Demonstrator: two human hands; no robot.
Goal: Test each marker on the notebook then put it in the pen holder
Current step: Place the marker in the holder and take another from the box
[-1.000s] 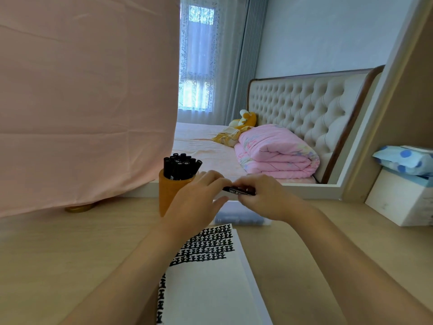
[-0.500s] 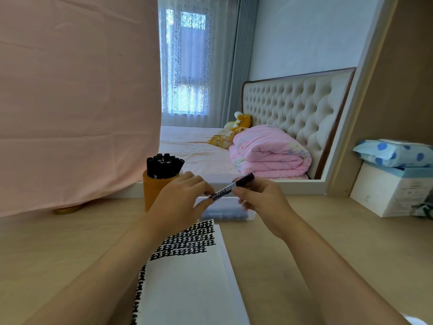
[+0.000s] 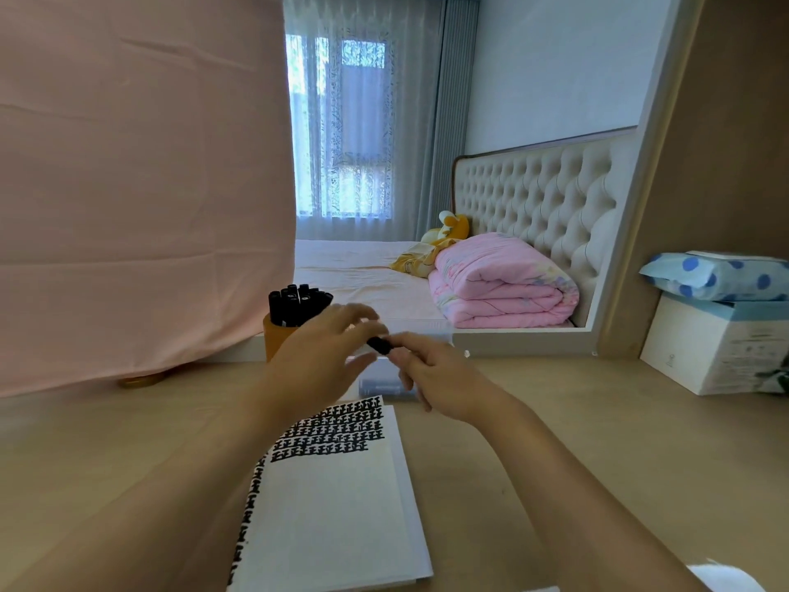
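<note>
Head view, one entry: marker, black, held in the air above the far end of the notebook, just right of the pen holder. Right grip: fingers curled round the marker's barrel. Left grip: fingers spread and blurred at the marker's exposed end; whether they pinch it cannot be told. Notebook: lies on the desk, its top rows and left edge filled with black test marks, the rest of the page blank. Pen holder: orange, upright, packed with black markers. Progress, judged: many markers are tested and stowed; this one is not yet in the holder, and whether more wait cannot be seen. Writing: the marks spell no words; the marker's label is hidden; print on the white box at right is too small to read.
</note>
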